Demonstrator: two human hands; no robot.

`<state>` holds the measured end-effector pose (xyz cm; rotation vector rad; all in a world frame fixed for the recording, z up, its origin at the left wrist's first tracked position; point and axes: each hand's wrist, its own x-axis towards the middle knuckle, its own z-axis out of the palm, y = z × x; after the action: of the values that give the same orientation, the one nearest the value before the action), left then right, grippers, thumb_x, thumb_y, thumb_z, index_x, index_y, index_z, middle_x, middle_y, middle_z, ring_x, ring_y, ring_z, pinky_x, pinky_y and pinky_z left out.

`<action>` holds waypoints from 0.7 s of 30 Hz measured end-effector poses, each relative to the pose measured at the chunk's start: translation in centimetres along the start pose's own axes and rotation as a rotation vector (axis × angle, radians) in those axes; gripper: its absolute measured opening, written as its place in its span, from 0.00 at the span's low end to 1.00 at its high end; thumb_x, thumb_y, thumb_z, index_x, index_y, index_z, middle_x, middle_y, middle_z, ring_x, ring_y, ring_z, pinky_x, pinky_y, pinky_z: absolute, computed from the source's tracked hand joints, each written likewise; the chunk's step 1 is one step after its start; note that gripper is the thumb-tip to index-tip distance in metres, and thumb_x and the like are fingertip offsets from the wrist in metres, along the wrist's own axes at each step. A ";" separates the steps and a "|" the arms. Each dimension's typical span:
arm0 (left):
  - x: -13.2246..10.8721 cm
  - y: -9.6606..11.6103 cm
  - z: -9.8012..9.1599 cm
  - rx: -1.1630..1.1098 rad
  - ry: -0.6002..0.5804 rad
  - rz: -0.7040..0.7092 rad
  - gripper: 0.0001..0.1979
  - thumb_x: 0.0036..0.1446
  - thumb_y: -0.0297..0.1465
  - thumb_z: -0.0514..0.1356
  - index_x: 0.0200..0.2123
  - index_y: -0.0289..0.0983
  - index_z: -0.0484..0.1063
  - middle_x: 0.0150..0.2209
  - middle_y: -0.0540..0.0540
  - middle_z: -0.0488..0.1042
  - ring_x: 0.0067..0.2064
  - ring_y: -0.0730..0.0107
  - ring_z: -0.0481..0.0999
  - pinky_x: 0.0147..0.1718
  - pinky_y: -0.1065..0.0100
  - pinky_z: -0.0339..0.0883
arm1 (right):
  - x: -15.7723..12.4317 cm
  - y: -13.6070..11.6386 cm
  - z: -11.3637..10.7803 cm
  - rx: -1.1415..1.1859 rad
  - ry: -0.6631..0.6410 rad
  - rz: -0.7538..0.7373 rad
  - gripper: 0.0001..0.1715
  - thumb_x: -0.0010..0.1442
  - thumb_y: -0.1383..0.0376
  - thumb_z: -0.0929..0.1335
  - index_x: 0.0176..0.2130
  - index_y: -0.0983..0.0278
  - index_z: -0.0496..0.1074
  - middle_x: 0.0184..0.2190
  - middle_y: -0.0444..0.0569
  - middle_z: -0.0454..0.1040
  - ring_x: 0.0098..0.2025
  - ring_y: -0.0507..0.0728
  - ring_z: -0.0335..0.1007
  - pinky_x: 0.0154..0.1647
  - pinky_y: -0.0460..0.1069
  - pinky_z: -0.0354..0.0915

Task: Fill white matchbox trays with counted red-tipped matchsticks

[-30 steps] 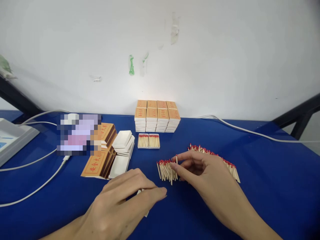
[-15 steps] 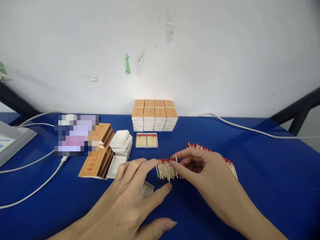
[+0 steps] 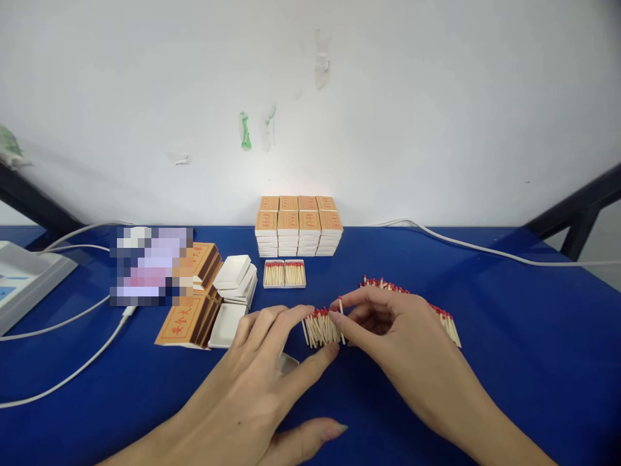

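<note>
A small bundle of red-tipped matches [image 3: 321, 327] lies on the blue table [image 3: 509, 336]. My left hand [image 3: 262, 382] reaches over it from the left, fingers spread, fingertips touching the bundle's left side; a white empty tray [image 3: 287, 362] lies partly hidden under its fingers. My right hand [image 3: 388, 330] pinches the bundle's right side between thumb and forefinger. Behind the right hand runs a long row of loose matches [image 3: 444, 320].
Two filled open trays [image 3: 284, 273] sit in front of a stack of closed matchboxes [image 3: 298, 225] by the wall. At left lie orange sleeves [image 3: 187, 317], white empty trays [image 3: 235, 278], a blurred patch, white cables [image 3: 63, 375] and a grey device [image 3: 24, 278].
My left hand has moved up and right from the near table to the match bundle, uncovering part of a white tray. My right hand has kept its pinch on the bundle.
</note>
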<state>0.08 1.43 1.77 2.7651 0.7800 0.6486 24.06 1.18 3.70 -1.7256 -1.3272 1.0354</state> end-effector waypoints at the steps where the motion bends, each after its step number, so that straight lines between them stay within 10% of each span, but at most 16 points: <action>1: 0.0 0.0 0.0 -0.008 0.017 0.017 0.25 0.81 0.42 0.59 0.73 0.39 0.70 0.73 0.31 0.65 0.68 0.40 0.70 0.61 0.39 0.74 | 0.0 0.0 0.1 0.003 -0.001 -0.006 0.14 0.62 0.51 0.77 0.41 0.57 0.84 0.35 0.46 0.86 0.38 0.62 0.84 0.40 0.55 0.75; 9: -0.9 -0.1 0.4 -0.036 0.225 0.009 0.24 0.75 0.18 0.59 0.70 0.34 0.74 0.69 0.35 0.76 0.68 0.53 0.80 0.68 0.55 0.77 | 0.1 0.4 0.6 0.012 -0.036 -0.022 0.17 0.66 0.47 0.76 0.42 0.57 0.84 0.34 0.46 0.86 0.38 0.61 0.83 0.42 0.56 0.74; 21: -0.9 0.1 0.1 -0.237 0.275 -0.199 0.20 0.80 0.25 0.59 0.70 0.44 0.75 0.61 0.47 0.85 0.54 0.69 0.90 0.56 0.73 0.83 | 0.0 0.2 1.5 0.002 -0.048 -0.057 0.19 0.65 0.51 0.75 0.52 0.56 0.81 0.31 0.43 0.82 0.34 0.58 0.79 0.36 0.54 0.70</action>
<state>-0.52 0.84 1.41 2.3787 0.9485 1.0209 22.77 1.25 2.85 -1.6616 -1.3966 1.0516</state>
